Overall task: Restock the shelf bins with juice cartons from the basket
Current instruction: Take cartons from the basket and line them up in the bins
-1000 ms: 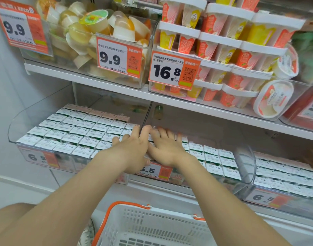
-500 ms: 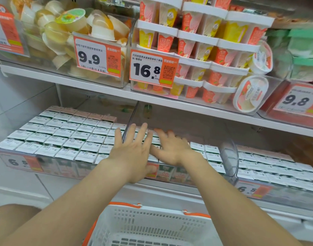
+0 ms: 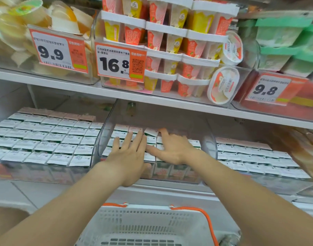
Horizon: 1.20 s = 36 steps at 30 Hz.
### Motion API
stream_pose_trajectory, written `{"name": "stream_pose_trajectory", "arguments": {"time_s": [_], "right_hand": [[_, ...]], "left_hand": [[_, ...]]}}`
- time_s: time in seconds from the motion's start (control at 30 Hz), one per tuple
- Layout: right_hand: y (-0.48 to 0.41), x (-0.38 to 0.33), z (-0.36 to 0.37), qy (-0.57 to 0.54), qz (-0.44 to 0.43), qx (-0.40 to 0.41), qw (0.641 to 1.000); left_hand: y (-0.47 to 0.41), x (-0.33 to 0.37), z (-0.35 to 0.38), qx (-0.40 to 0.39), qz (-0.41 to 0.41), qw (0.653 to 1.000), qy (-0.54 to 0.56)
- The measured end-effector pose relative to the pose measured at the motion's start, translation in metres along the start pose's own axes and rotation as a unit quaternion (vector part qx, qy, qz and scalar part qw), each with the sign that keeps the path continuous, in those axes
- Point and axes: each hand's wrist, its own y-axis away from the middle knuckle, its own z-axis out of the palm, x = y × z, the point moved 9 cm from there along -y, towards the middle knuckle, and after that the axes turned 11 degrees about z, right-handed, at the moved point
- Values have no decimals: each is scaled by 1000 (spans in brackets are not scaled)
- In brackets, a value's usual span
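1. Now both hands lie flat, fingers spread, holding nothing: left hand point(image 3: 129, 157) pressing the front juice cartons point(image 3: 120, 134), right hand point(image 3: 173, 150) just beside it.
2. Since a second ago the right hand's fingers have reached toward the rear row; the left has barely moved.
3. Cartons fill the middle bin point(image 3: 106, 125) except a bare back strip.
4. Below, the basket point(image 3: 203, 210) shows no cartons in its visible part; this bin probably needs only tidying.

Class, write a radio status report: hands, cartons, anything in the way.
Left hand and right hand rest flat on cartons in middle bin. No carton held. Basket below; nothing obstructing.
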Motion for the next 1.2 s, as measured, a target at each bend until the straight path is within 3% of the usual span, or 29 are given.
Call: {"name": "stream_pose_trajectory", "arguments": {"time_s": [0.2, 0.33, 0.47, 0.6, 0.83, 1.0, 1.1, 1.2], "right_hand": [[6, 0, 0, -12, -37, -20, 999], [-2, 0, -2, -19, -17, -43, 999], [-22, -10, -19, -40, 11, 63, 997], [-53, -25, -4, -182, 11, -32, 983], [-60, -54, 1, -206, -40, -84, 974], [-50, -46, 5, -116, -48, -38, 991], [-38, -47, -9, -63, -60, 50, 995], [-22, -23, -31, -31, -16, 113, 993]], "left_hand": [[-5, 0, 6, -24, 13, 999, 30], [-4, -1, 8, -32, 7, 999, 38], [-3, -4, 10, -21, -15, 999, 42], [-2, -6, 12, -9, -18, 999, 45], [-8, -7, 14, 0, -23, 999, 26], [-6, -7, 12, -4, -36, 999, 40], [-5, -7, 11, 5, -43, 999, 31], [-3, -5, 9, 16, -47, 999, 15]]}}
